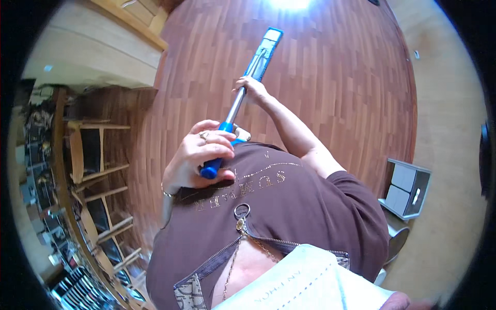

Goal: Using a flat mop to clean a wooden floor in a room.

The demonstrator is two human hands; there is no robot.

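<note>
A flat mop with a long blue-edged head [272,37] and a metal pole [236,107] slants away from my body over the floor. My left hand [204,150], with a ring on one finger, is wrapped around the blue grip [212,168] at the pole's near end, close to my brown shirt. Farther along, my right hand [252,89] closes around the pole just short of the mop head, its arm stretched forward. A small white and light blue thing [241,134] shows beside the grip, partly hidden by my shirt.
Wooden chairs [101,175] line the left side beside a long table edge [67,155] crowded with things. A pale wall or furniture side [113,51] stands at the far left. On the right, a small white and grey cabinet [408,188] is by the wall. Wood-plank floor [330,88] lies ahead.
</note>
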